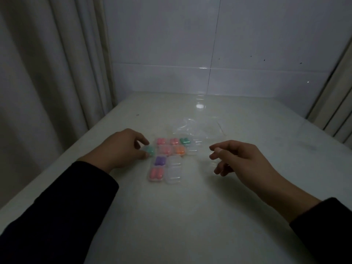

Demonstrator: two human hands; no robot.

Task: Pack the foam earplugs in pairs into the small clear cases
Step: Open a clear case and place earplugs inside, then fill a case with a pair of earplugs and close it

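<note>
Several small clear cases lie grouped on the white table (pixel 190 216). Filled ones hold pink pairs (pixel 161 141), a dark green pair (pixel 185 141), an orange pair (pixel 179 149), a purple pair (pixel 159 161) and a salmon pair (pixel 155 173). Clear cases with no colour inside (pixel 173 169) lie beside them. My left hand (pixel 122 147) pinches a case with light green earplugs (pixel 149 150) between thumb and fingers at the group's left edge. My right hand (pixel 242 159) hovers to the right of the cases, fingers loosely curled, holding nothing I can see.
A crumpled clear plastic bag (pixel 200 128) lies just behind the cases. A tiled wall (pixel 209 44) closes the table's far side, a curtain (pixel 47 73) hangs at the left, and a frame (pixel 333 103) stands at the right.
</note>
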